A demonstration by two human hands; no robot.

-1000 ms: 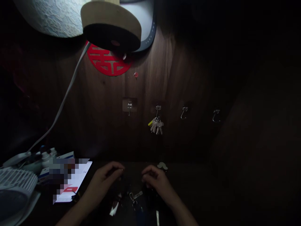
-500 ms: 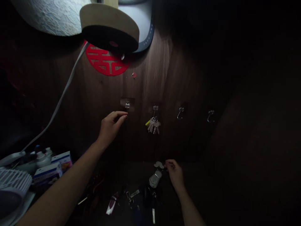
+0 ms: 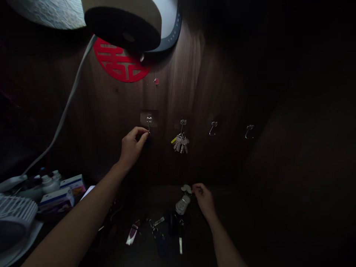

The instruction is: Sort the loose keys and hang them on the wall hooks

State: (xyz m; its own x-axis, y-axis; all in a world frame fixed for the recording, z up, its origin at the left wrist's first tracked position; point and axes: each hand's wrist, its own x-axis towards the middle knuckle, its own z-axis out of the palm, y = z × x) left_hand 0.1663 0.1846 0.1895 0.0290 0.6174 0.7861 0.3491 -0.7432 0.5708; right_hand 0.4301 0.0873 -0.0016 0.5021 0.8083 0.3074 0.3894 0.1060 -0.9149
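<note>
At the leftmost wall hook (image 3: 149, 120), my left hand (image 3: 132, 145) is closed in a pinch. Its fingertips hold what looks like a small key ring (image 3: 149, 134) against the hook's lower end; what hangs below is too dark to make out. A bunch of keys (image 3: 181, 143) with one yellow piece hangs from the second hook (image 3: 183, 122). Lower down, my right hand (image 3: 204, 197) is also closed, fingertips at the edge of a pale, lobed keychain tag (image 3: 186, 189). Beside that tag lies a grey rounded fob (image 3: 183, 204) on the dark surface.
Two more hooks, a third (image 3: 213, 128) and a fourth (image 3: 249, 132), hold nothing. Other keychains, including a maroon-and-white one (image 3: 132, 233) and a blue tag (image 3: 161, 244), lie below. Boxes (image 3: 57, 200), bottles (image 3: 49, 184) and a white cable (image 3: 73, 92) are at left. A round lamp-like object (image 3: 124, 27) juts overhead.
The view has shifted slightly, so the wall things sit a little higher. My left fingers stay at the leftmost hook, and my right hand stays by the pale tag.
</note>
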